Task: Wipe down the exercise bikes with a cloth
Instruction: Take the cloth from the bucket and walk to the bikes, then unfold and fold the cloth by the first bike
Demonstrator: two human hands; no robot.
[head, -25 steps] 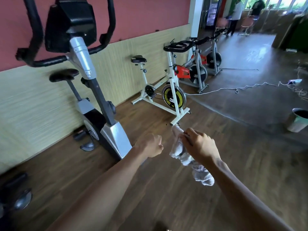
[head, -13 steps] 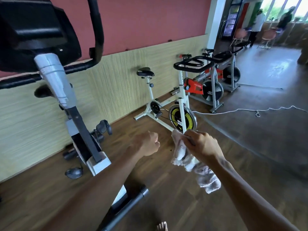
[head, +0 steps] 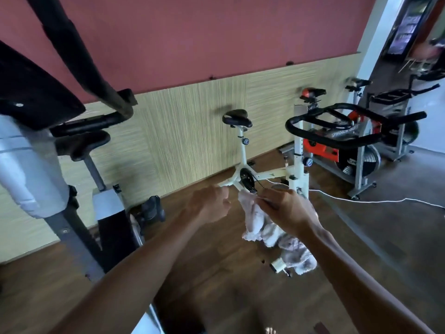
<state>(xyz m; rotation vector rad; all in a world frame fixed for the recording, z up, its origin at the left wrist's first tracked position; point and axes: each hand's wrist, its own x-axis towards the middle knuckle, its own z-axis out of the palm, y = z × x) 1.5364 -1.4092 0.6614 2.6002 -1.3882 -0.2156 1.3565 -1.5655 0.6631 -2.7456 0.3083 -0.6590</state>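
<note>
My right hand grips a crumpled white cloth that hangs down below it in mid-air. My left hand is a closed fist beside it and holds nothing. Both hands hover in front of a white exercise bike with a black saddle and black handlebars. A silver and black upright bike stands very close at the left, its console and handlebar filling the upper left corner. A red and grey spin bike stands behind the white one.
The bikes line a red and tan wall on a dark wooden floor. A white cord runs across the floor at the right. Another grey bike stands farther back by a white pillar. My toes show at the bottom edge.
I have walked closer to the white bike, which looms larger now. The silver bike has slid further left and nearer. Both hands keep their pose, the cloth still gripped in the right.
</note>
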